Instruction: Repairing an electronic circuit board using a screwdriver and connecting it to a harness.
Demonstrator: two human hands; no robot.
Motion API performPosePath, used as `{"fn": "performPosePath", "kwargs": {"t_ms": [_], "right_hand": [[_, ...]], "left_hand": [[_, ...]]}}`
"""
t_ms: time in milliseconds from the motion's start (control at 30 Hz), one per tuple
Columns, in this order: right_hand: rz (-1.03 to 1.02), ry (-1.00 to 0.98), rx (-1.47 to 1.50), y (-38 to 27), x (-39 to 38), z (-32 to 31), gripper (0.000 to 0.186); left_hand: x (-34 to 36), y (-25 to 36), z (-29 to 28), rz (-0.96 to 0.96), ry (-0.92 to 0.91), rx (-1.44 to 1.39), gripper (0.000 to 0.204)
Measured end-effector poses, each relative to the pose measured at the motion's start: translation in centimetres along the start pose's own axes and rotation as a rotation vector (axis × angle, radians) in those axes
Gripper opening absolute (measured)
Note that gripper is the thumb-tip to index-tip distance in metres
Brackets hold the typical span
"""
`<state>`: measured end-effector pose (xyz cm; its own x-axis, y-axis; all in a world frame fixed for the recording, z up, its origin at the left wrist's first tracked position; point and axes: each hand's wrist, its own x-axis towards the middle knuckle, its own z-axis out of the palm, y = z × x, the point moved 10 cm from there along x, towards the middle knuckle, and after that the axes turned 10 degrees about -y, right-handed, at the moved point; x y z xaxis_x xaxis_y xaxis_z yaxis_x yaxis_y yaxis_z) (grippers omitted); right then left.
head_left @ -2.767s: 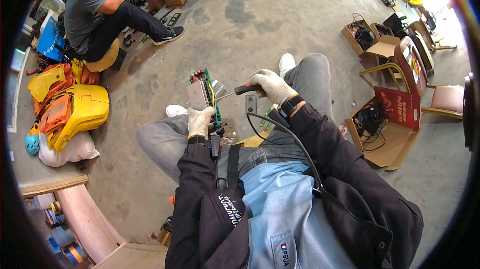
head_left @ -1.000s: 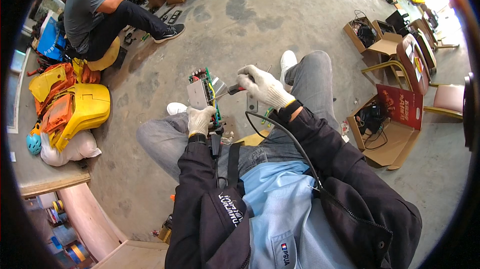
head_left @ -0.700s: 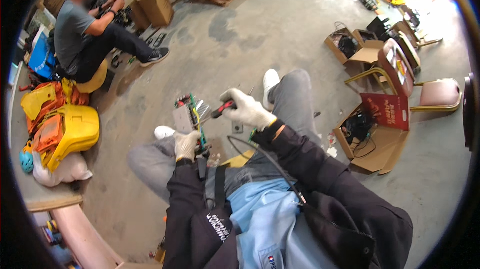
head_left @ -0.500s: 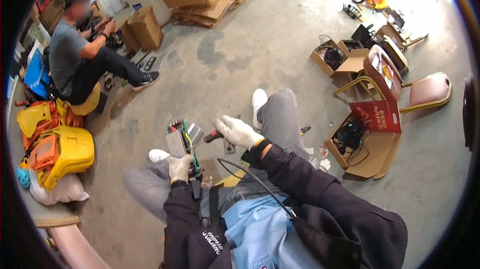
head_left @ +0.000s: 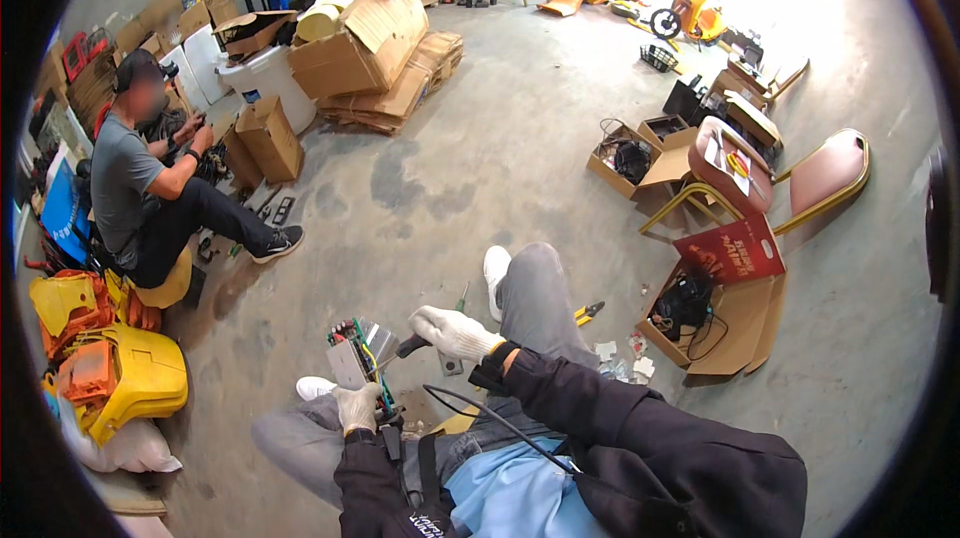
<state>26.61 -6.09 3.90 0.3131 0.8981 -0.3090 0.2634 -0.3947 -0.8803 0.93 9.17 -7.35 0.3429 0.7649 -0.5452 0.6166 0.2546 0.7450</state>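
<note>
I have the left hand [head_left: 357, 408], in a white knit glove, closed around the near end of a green circuit-board assembly with a flat silver metal plate [head_left: 353, 362], in front of the body; its long axis runs away from the body, far end leaning left. The right hand [head_left: 455, 335], gloved alike, is curled around a dark-handled screwdriver [head_left: 411, 346] whose thin shaft slants down-left toward the board; I can't tell whether its tip touches. Past the board's far edge I see open grey concrete floor [head_left: 430, 208], while the grey-jeaned right leg [head_left: 540, 308] bounds the room rightward
</note>
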Motion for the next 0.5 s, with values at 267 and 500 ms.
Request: {"fn": "performPosePath", "kwargs": {"t_ms": [267,500], "right_hand": [[-0.047,0.025,0.041,-2.0,-1.1,-0.3,0.038],[-0.15,0.009,-0.066,-0.5,0.3,0.2,0.042]], "left_hand": [[1.1,-1.4,0.3,-0.012,0.002,-0.114,0.062],[1.0,-1.2,0.4,-0.002,-0.005,-0.083,0.064]]}}
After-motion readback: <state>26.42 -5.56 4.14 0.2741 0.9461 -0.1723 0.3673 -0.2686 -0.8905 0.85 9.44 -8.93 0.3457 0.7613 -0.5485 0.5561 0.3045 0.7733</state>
